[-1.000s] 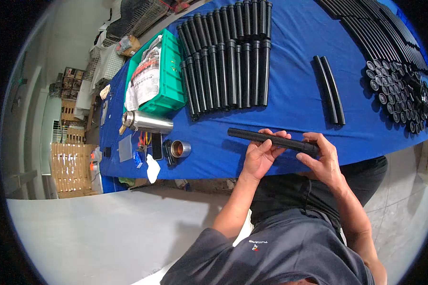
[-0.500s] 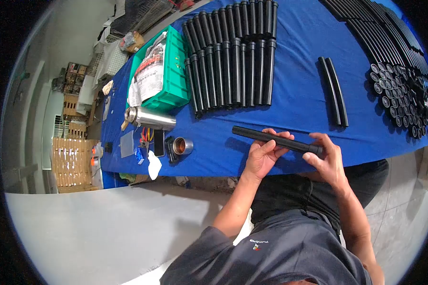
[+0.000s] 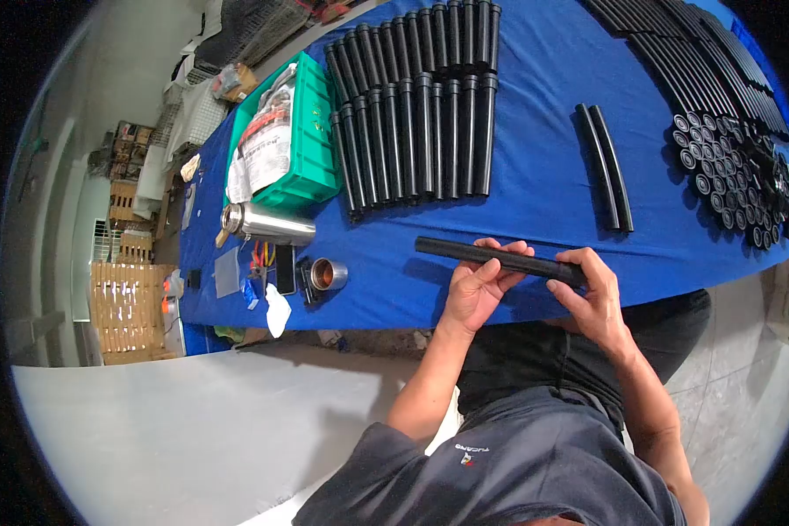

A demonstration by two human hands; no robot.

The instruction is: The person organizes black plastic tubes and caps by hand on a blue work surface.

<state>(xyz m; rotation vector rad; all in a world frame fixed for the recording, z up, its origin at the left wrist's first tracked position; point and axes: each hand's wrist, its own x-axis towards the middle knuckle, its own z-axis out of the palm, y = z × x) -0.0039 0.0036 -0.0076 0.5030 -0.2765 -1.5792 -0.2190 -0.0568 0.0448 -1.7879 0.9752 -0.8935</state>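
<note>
A black tube (image 3: 447, 248) is held over the front edge of the table, slanting slightly down to the right. My left hand (image 3: 479, 285) grips it near its middle, palm up, thumb on the near side. Around the wider capped end at the right, my right hand (image 3: 593, 294) is closed, and its fingers partly hide that end. Behind the hands, two rows of capped black tubes (image 3: 412, 131) lie side by side. Two thinner black tubes (image 3: 607, 167) lie apart on the right.
Blue cloth (image 3: 535, 167) covers the table. On the left are a green crate (image 3: 311, 158) with newspaper (image 3: 266, 145), a steel flask (image 3: 272, 223), a metal cup (image 3: 329, 274), a phone (image 3: 285, 269) and a white tissue (image 3: 277, 309). Round black caps (image 3: 723, 171) and stacked tubes (image 3: 684, 70) fill the right.
My right hand has shifted its fingers along the capped end, wrapping more closely around it. The left hand keeps its hold. The whole view has moved slightly.
</note>
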